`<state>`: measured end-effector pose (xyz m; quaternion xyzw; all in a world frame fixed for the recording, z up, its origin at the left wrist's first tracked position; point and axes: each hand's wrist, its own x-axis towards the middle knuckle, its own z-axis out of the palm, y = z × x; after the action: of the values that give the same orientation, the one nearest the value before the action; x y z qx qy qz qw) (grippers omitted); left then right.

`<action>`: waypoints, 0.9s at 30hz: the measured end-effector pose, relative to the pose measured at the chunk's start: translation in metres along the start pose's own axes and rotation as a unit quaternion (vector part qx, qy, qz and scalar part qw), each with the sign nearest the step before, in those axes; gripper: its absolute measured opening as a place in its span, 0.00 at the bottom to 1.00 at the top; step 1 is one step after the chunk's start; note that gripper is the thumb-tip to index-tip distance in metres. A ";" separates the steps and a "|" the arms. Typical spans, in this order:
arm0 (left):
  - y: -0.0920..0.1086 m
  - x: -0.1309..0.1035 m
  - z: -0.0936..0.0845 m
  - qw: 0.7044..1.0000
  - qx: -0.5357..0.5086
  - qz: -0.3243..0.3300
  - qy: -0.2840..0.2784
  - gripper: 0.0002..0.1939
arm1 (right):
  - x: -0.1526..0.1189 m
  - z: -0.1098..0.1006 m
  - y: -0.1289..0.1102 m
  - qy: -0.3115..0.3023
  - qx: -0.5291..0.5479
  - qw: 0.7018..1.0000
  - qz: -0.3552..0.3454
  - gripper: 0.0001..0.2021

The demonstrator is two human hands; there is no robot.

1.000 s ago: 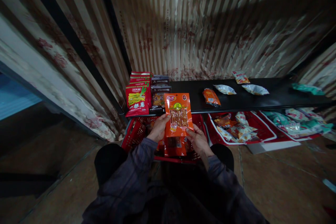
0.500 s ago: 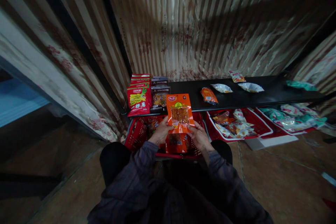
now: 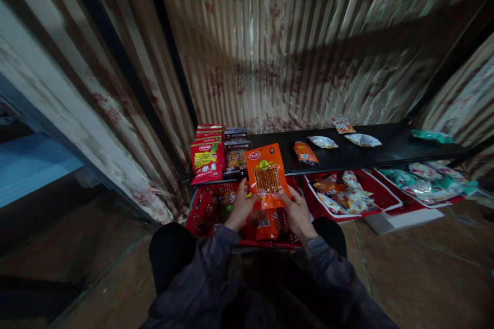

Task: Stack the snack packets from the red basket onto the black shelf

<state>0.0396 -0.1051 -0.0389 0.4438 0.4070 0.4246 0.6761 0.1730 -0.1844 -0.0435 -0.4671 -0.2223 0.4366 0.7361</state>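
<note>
Between both hands is an orange snack packet [image 3: 267, 177] with a clear window showing brown sticks, its printed front facing me. My left hand [image 3: 242, 204] grips its lower left edge. The lower right edge is pinched by my right hand [image 3: 296, 209], thumb on the front. Below it, another orange packet [image 3: 264, 223] lies in a red basket [image 3: 198, 213] in front of my knees. Just beyond my left hand, red snack bags [image 3: 208, 160] stand in a row on the black shelf [image 3: 270, 139], beside dark snack bags [image 3: 236, 157].
On the shelf's right part lie an orange packet [image 3: 304, 152], white packets [image 3: 363, 140] and a green packet [image 3: 432, 136]. Two more red baskets [image 3: 389, 198] of packets stand below it. Dark shelf posts [image 3: 173, 51] rise before a striped curtain [image 3: 301, 61]. A white board [image 3: 409, 221] lies on the floor.
The held orange packet has tilted, its top leaning left, and both hands have turned with it. The camera view has tipped up slightly, so the shelf and baskets sit lower in the picture.
</note>
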 end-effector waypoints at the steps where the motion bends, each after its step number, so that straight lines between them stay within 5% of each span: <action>1: 0.002 -0.001 0.002 0.999 0.022 0.027 0.032 0.34 | 0.000 0.000 -0.001 0.000 -0.017 1.000 -0.023 0.24; 3: 0.006 -0.005 0.008 0.994 0.055 0.081 0.051 0.30 | -0.002 0.000 -0.005 0.009 -0.068 0.995 -0.073 0.24; 6: 0.015 -0.016 0.019 0.992 0.042 0.111 -0.041 0.23 | -0.007 0.001 -0.010 0.016 -0.193 0.968 -0.158 0.21; 9: 0.018 -0.024 0.032 0.991 -0.045 0.079 -0.098 0.23 | -0.018 0.003 -0.012 -0.019 -0.363 0.891 -0.274 0.16; 13: 0.013 -0.023 0.044 0.983 -0.181 0.000 -0.032 0.23 | -0.033 0.009 -0.004 -0.055 -0.544 0.755 -0.362 0.19; 16: 0.010 -0.017 0.043 0.972 -0.229 -0.046 0.030 0.20 | -0.041 0.011 0.004 -0.087 -0.598 0.712 -0.357 0.21; 19: 0.013 -0.012 0.032 0.964 -0.247 -0.082 0.058 0.13 | -0.043 0.009 0.003 -0.163 -0.579 0.725 -0.335 0.24; 22: 0.018 -0.009 0.016 0.955 -0.268 -0.129 0.009 0.08 | -0.035 0.004 -0.010 -0.244 -0.494 0.784 -0.287 0.26; 24: 0.020 -0.008 0.005 0.947 -0.273 -0.164 -0.037 0.09 | -0.021 0.001 -0.021 -0.200 -0.423 0.849 -0.247 0.21; 27: 0.018 -0.008 -0.004 0.942 -0.260 -0.199 -0.074 0.10 | 0.006 -0.001 -0.034 -0.054 -0.331 0.919 -0.208 0.19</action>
<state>0.0294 -0.1076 -0.0215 0.1928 0.3111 0.3385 0.8669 0.1917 -0.1861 -0.0142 -0.6030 -0.4855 0.2000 0.6006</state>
